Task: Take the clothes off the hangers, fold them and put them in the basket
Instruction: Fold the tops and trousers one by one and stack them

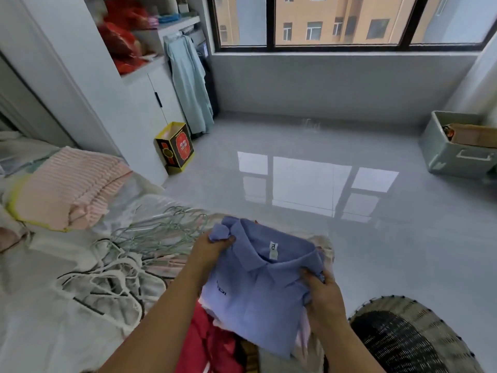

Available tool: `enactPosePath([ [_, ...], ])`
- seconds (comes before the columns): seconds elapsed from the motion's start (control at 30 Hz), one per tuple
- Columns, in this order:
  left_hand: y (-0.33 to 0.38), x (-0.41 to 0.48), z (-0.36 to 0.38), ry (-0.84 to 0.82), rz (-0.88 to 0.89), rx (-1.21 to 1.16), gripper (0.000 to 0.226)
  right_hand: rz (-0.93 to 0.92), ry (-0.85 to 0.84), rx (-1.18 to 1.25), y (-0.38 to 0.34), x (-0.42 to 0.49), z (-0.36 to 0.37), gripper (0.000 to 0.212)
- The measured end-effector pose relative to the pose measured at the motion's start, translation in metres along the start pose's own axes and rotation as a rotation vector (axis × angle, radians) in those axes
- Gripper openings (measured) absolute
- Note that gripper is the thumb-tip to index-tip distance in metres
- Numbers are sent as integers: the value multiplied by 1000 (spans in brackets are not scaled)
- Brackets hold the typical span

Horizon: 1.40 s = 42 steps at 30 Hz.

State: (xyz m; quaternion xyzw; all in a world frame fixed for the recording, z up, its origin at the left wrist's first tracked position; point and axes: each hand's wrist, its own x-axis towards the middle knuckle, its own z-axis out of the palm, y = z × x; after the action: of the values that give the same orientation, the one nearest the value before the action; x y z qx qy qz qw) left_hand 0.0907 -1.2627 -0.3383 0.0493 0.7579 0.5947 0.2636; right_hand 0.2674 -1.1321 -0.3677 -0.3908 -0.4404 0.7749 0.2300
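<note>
Blue, soft and probably light, the folded polo shirt [258, 292] was held above the clothes pile [199, 340] beside the wicker basket [419, 308], left hand [215, 246] gripping its sleeve, right hand [325, 300] the opposite edge, likely sound holds against unfolding.

Only two bare forearms and hands of the person show. The left hand [215, 248], with a long stretch of bare forearm, lies left of the blue shirt [255, 294]; the right hand [324, 297], with less forearm visible, lies right of the shirt
</note>
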Motion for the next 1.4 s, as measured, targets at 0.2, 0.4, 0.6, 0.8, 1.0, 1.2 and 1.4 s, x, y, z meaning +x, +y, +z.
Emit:
enactPosePath([
  [0.2, -32, 84, 43, -26, -29, 99, 12, 24, 82, -153, 37, 104, -27, 9],
  [0.4, -72, 117, 45, -43, -133, 201, 26, 47, 122, -228, 67, 156, -41, 20],
  [0.6, -110, 104, 8, -77, -203, 199, 38, 27, 145, -246, 72, 166, -43, 15],
  [0.8, -116, 85, 24, 39, 92, 485, 27, -97, 253, -465, 82, 131, -45, 70],
  [1.0, -113, 65, 5, 179, 11, 436, 37, -241, 126, -793, 86, 105, -44, 82],
  [1.2, -144, -23, -49, 145, -136, 172, 31, -253, 107, -868, 82, 60, -32, 72],
  [1.4, -178, -116, -112, 115, -344, 25, 7, -225, 50, -908, 106, -30, -9, 58],
])
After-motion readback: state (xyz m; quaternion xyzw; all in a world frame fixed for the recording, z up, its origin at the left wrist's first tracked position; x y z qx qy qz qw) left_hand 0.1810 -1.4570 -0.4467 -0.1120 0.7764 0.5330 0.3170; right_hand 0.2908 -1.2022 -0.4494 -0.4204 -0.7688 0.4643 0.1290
